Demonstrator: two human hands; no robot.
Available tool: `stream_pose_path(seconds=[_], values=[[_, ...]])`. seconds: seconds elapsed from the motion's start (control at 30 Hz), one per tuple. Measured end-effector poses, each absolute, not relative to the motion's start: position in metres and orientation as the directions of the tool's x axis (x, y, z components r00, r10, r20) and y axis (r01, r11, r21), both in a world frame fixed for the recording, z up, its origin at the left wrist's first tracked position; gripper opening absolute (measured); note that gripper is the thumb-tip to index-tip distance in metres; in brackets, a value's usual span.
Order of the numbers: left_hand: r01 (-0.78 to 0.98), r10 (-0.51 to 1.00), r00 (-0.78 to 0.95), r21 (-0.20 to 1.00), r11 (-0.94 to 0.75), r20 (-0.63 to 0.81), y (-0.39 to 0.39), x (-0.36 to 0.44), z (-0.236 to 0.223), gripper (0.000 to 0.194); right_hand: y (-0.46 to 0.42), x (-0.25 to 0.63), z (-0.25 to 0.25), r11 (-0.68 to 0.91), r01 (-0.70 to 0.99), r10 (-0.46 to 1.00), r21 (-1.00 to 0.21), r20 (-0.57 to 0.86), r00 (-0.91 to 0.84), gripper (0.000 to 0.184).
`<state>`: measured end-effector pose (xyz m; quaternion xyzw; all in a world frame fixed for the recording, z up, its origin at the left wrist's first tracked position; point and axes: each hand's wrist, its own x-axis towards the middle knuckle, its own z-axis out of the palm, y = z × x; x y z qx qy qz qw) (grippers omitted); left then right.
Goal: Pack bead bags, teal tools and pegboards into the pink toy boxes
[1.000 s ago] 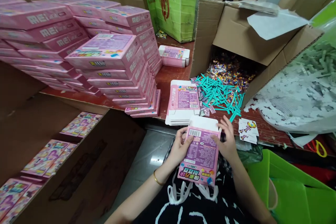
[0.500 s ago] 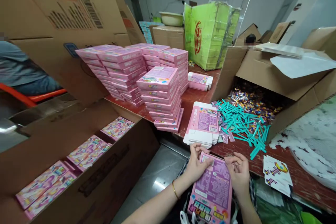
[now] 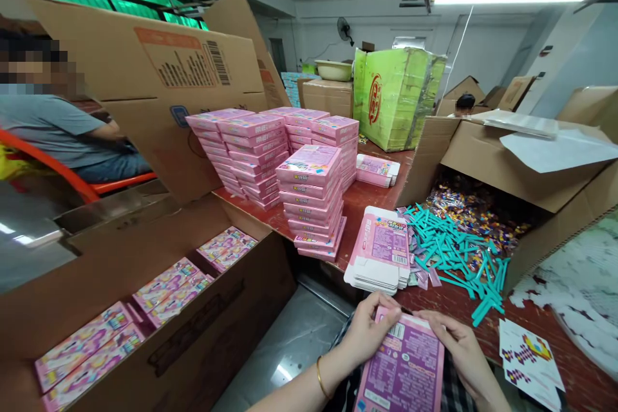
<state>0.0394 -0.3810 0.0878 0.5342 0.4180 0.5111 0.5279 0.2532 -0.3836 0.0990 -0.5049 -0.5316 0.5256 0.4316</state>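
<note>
A pink and purple printed box (image 3: 408, 367) lies over my lap, its printed back facing up. My left hand (image 3: 369, 328) grips its upper left corner, thumb on the printed face. At the upper right edge, my right hand (image 3: 451, 341) has its fingers closed on the end of the box. Just beyond them on the table is a stack of flattened pink boxes (image 3: 379, 248) with white flaps. Beside that stack lie many turquoise plastic sticks (image 3: 449, 244) and small purple packets. Printed white cards (image 3: 528, 360) rest at the table's right front edge.
Stacks of filled-looking pink boxes (image 3: 309, 199) stand on the red-brown table (image 3: 371, 196). A large carton (image 3: 183, 360) at lower left holds similar boxes. An open carton (image 3: 502, 141) spills small colourful packets. A green carton (image 3: 391, 96) stands behind; a seated person (image 3: 96, 135) is at left.
The view has tilted upward, bringing more ceiling and the seated person into sight. My right fingers, loosely raised before, are now pressed against the box's upper end. My left hand keeps its hold.
</note>
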Motion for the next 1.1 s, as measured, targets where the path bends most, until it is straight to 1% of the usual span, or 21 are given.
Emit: stream_pose_path(seconds=[0.1, 0.27, 0.37, 0.43, 0.53, 0.63, 0.7, 0.8, 0.9, 0.93, 1.0, 1.03, 1.1], values=[[-0.120, 0.985, 0.127, 0.987, -0.105, 0.121, -0.386, 0.038, 0.085, 0.028, -0.385, 0.255, 0.102, 0.014, 0.162, 0.982, -0.987, -0.016, -0.187, 0.035], [-0.125, 0.982, 0.111, 0.983, -0.138, 0.152, -0.389, 0.035, 0.082, 0.026, -0.391, 0.249, 0.112, 0.072, 0.260, 0.971, -0.963, 0.008, -0.240, 0.034], [-0.144, 0.988, 0.084, 0.983, -0.118, 0.131, -0.384, 0.034, 0.076, 0.027, -0.397, 0.237, 0.109, 0.084, 0.269, 0.976, -0.960, 0.025, -0.217, 0.039], [-0.189, 0.993, 0.008, 0.975, -0.117, 0.121, -0.377, 0.029, 0.072, 0.028, -0.395, 0.230, 0.105, 0.058, 0.202, 0.984, -0.978, 0.022, -0.175, 0.046], [-0.246, 0.961, -0.234, 0.948, -0.202, 0.144, -0.364, 0.008, 0.061, 0.031, -0.371, 0.227, 0.113, -0.018, 0.101, 0.979, -0.995, -0.038, -0.200, 0.048], [-0.190, 0.840, -0.512, 0.930, -0.314, 0.179, -0.350, -0.031, 0.040, 0.036, -0.318, 0.218, 0.152, -0.058, 0.019, 0.979, -0.998, -0.061, -0.196, 0.048], [-0.096, 0.747, -0.634, 0.938, -0.332, 0.199, -0.341, -0.061, 0.022, 0.038, -0.274, 0.197, 0.195, -0.025, -0.056, 0.988, -0.998, -0.016, -0.155, 0.049], [0.088, 0.642, -0.719, 0.951, -0.297, 0.267, -0.324, -0.100, -0.005, 0.048, -0.206, 0.139, 0.264, 0.098, -0.167, 0.983, -0.981, 0.122, -0.135, 0.049], [0.278, 0.561, -0.740, 0.929, -0.245, 0.370, -0.305, -0.125, -0.025, 0.067, -0.143, 0.064, 0.317, 0.166, -0.244, 0.956, -0.955, 0.217, -0.199, 0.046], [0.316, 0.546, -0.742, 0.921, -0.226, 0.389, -0.298, -0.130, -0.030, 0.075, -0.124, 0.040, 0.327, 0.162, -0.239, 0.944, -0.957, 0.221, -0.247, 0.043], [0.321, 0.546, -0.748, 0.926, -0.200, 0.377, -0.285, -0.137, -0.035, 0.087, -0.092, -0.001, 0.337, 0.173, -0.143, 0.926, -0.975, 0.210, -0.314, 0.035], [0.290, 0.554, -0.754, 0.936, -0.200, 0.352, -0.279, -0.141, -0.035, 0.089, -0.079, -0.018, 0.337, 0.192, -0.074, 0.924, -0.979, 0.206, -0.321, 0.032], [0.183, 0.578, -0.767, 0.959, -0.217, 0.277, -0.269, -0.150, -0.034, 0.083, -0.059, -0.040, 0.331, 0.250, 0.050, 0.933, -0.967, 0.227, -0.278, 0.030]])
